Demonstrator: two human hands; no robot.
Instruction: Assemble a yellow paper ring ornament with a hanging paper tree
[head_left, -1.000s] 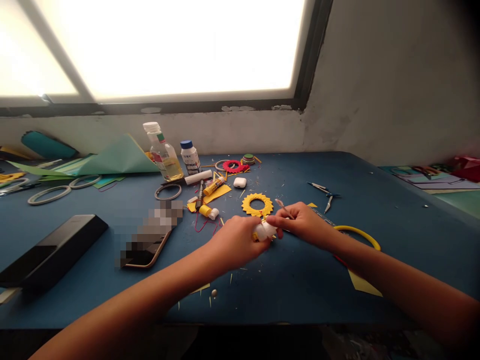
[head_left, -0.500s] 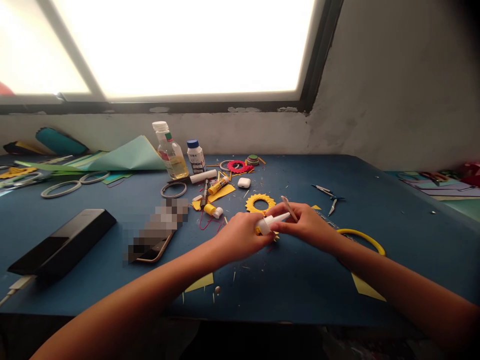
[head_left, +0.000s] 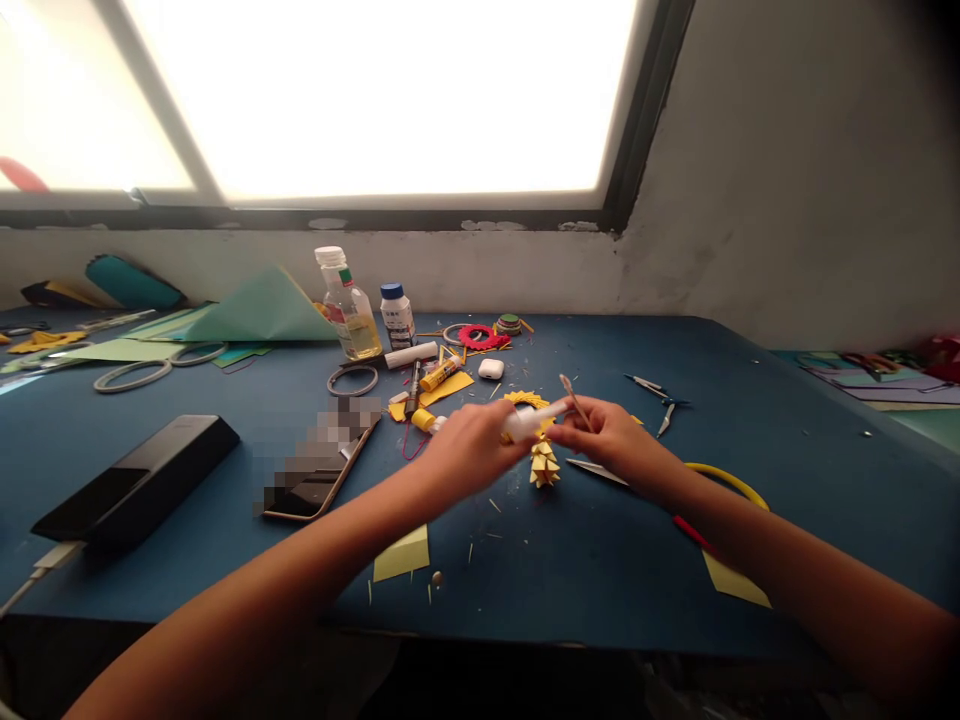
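Over the middle of the blue desk [head_left: 570,570], my two hands meet, and their pose differs from the earlier frames. A second ago my right hand [head_left: 600,430] covered the front of the white bottle [head_left: 519,425]; half a second ago its nozzle showed clear of my fingers, and now bottle and nozzle are blurred. My left hand [head_left: 474,440] is wrapped around the bottle, holding it in the air on its side, nozzle toward my right. My right hand pinches a thin, pale stick [head_left: 575,402] that slants upward; the nozzle's end lies right by it, though I cannot tell whether they touch. Under my hands, a yellow spiky paper piece [head_left: 544,465] has come into fuller view, where before my left hand hid most of it. It is built of pointed folds stacked in rows. Just behind it lies a yellow paper ring [head_left: 525,397] with a toothed edge, partly covered by the bottle. A silver scissor blade [head_left: 596,471] now shows beside my right hand.
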